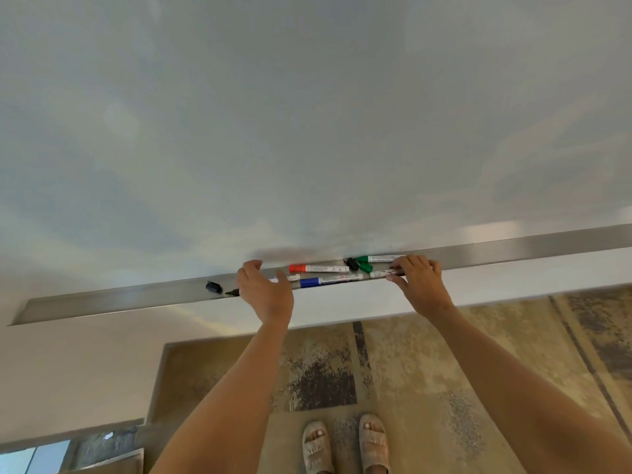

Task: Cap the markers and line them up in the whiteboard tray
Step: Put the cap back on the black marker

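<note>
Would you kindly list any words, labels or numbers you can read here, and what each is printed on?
None can be read.
Red marker: barrel print, too small.
Blue marker: barrel print, blurred.
Green marker: barrel print, too small.
Whiteboard: no writing.

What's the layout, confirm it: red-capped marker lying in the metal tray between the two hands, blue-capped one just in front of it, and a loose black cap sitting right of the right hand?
Not quite. The head view shows the loose black cap left of the left hand, not right of the right hand. The rest holds: the red-capped marker lies in the metal tray between the hands, the blue-capped one just in front.
</note>
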